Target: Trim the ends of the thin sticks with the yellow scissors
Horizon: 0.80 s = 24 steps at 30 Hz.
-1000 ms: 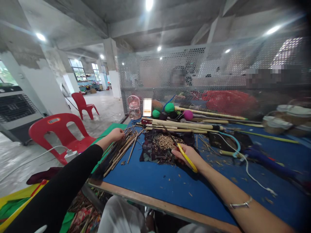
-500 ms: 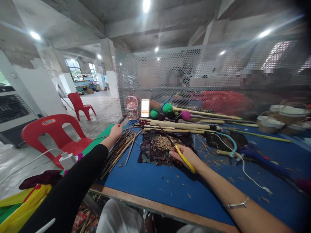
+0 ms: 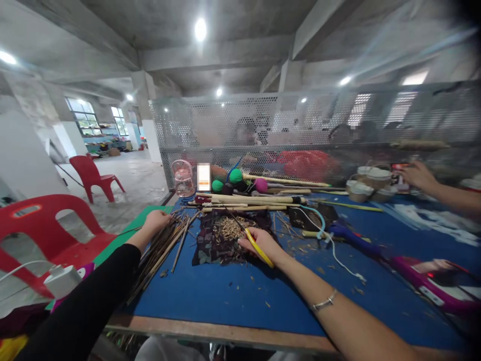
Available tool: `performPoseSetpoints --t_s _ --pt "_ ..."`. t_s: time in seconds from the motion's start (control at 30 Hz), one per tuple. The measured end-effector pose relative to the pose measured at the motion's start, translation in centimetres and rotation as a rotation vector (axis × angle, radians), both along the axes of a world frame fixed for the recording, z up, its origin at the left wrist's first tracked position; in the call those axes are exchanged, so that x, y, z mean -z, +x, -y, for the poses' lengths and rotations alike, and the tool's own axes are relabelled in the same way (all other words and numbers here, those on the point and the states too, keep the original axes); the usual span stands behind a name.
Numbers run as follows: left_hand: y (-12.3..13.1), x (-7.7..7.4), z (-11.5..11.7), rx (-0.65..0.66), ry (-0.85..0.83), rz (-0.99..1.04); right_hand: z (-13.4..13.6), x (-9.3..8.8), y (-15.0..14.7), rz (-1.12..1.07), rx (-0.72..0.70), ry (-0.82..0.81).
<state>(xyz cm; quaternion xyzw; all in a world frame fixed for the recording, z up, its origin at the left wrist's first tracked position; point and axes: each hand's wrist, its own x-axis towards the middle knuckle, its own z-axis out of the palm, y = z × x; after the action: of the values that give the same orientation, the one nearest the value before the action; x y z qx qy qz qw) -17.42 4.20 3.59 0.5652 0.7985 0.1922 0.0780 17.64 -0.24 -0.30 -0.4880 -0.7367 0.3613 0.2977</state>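
My left hand (image 3: 155, 223) is closed at the far left of the table, beside a pile of thin brown sticks (image 3: 165, 250). A thin stick (image 3: 130, 230) pokes out to its left, apparently held in the fingers. My right hand (image 3: 259, 245) is wrapped round yellow-handled scissors (image 3: 261, 249), whose slim dark blade points up and left. The blade lies over a heap of short chopped stick pieces (image 3: 229, 228), on a dark patterned cloth (image 3: 205, 245). Most of the handle's grip is hidden by my fingers.
Long pale sticks (image 3: 259, 199) and green and magenta balls (image 3: 261, 185) lie behind the cloth, before a perforated metal screen (image 3: 210, 125). At right are baskets (image 3: 361, 190), another person's hand (image 3: 421, 175) and a purple device (image 3: 424, 286). Red chairs (image 3: 93, 175) stand left.
The view has swung to the right, bringing another person's hand and the purple device into sight. Both my hands keep about the same places over the table, with the scissors still held.
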Motion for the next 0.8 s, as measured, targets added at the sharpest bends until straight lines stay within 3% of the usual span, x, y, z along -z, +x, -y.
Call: performPoseSetpoints --t_s 0.13,0.23,0.37,0.47,0.63,0.8 --pt "2.0 -3.0 2.8 -0.026 0.254 0.045 0.0 -0.5 -0.3 -0.004 0.033 0.051" --pt "5.8 -3.9 4.4 0.134 0.408 0.543 -0.2 -0.5 -0.5 -0.024 0.022 0.085" --pt "11.6 -2.1 3.9 0.277 0.207 1.312 -0.6 -0.4 -0.4 -0.022 0.074 0.183" --pt "14.8 -0.2 2.9 0.326 0.057 1.595 -0.6 -0.7 0.2 0.018 0.112 0.209" --pt "16.3 0.8 3.7 0.526 -0.161 1.585 -0.7 -1.5 1.0 0.181 0.15 0.154" --pt "15.8 0.5 5.4 0.532 -0.204 1.55 -0.8 -1.7 1.7 0.099 0.063 0.093"
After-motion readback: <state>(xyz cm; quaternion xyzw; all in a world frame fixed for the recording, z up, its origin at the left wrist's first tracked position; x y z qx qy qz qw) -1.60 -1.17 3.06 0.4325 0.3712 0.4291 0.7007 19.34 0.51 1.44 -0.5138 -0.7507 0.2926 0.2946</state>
